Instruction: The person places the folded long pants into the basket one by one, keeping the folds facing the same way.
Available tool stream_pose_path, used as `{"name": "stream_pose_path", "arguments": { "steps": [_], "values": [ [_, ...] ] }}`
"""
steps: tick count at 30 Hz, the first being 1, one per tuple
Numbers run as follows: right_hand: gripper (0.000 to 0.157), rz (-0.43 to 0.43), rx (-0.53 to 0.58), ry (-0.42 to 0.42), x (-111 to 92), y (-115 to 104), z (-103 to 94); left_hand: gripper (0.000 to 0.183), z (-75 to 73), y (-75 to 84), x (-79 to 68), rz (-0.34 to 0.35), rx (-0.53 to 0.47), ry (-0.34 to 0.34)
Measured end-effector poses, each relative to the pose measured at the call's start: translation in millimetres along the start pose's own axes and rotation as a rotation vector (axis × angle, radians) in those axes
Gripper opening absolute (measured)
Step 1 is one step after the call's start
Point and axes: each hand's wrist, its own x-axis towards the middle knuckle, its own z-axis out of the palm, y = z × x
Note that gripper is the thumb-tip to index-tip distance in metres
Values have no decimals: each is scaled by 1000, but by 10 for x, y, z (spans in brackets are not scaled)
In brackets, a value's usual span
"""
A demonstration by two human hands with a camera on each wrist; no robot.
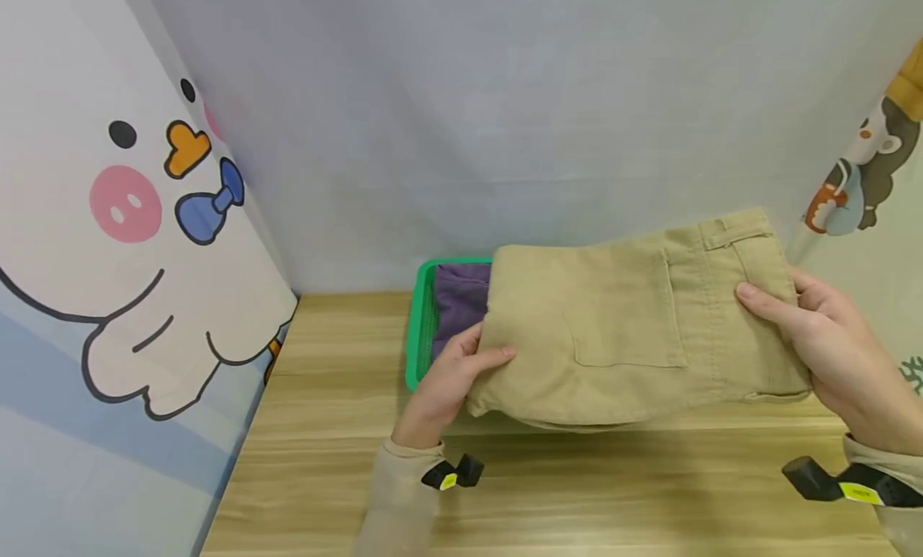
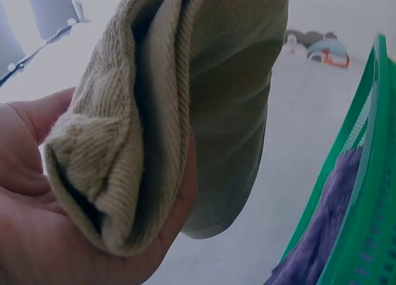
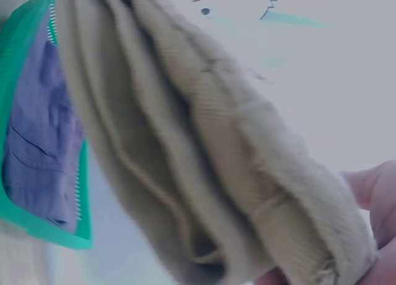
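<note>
Folded khaki trousers (image 1: 627, 324) are held up between both hands, with a back pocket and the waistband facing the head camera. My left hand (image 1: 450, 381) grips the left end, thumb on top and the other fingers underneath. At the waistband end, my right hand (image 1: 829, 341) pinches the cloth with its thumb in front. Layered folds of the trousers (image 2: 105, 155) lie across the palm in the left wrist view. Behind them stands a green basket (image 1: 414, 341) holding a folded purple garment (image 1: 454, 300); the trousers hide most of both.
The basket stands on a wood-grain table (image 1: 332, 381) against a pale grey curtain backdrop (image 1: 505, 124). A white panel with a cartoon duck (image 1: 144, 220) rises at the left, and a panel with a cartoon figure (image 1: 865, 164) at the right.
</note>
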Motion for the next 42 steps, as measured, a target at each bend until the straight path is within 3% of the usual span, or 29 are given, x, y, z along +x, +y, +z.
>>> {"name": "stream_pose_path", "arguments": {
  "steps": [4, 12, 16, 20, 25, 29, 37, 42],
  "values": [
    [24, -22, 69, 20, 178, 166, 165, 50, -151, 7, -14, 5, 31, 68],
    [20, 65, 19, 91, 489, 501, 459, 42, -374, -34, -6, 23, 132, 194],
    [28, 93, -42, 113, 653, 657, 598, 44, -453, -92, 52, 41, 162, 273],
    [46, 127, -129, 128, 811, 821, 725, 47, -519, -189, 132, 38, 174, 342],
    [64, 185, -163, 133, 920, 1017, 845, 46, -561, -322, 188, 61, 227, 379],
    [67, 220, -176, 125, 979, 1112, 886, 43, -585, -365, 195, 66, 295, 385],
    [76, 246, -282, 72, 1044, 1130, 926, 48, -656, -266, 88, -71, 423, 387],
    [80, 205, -430, 41, 1025, 1174, 955, 60, -666, -204, 0, -154, 629, 388]
  ]
}}
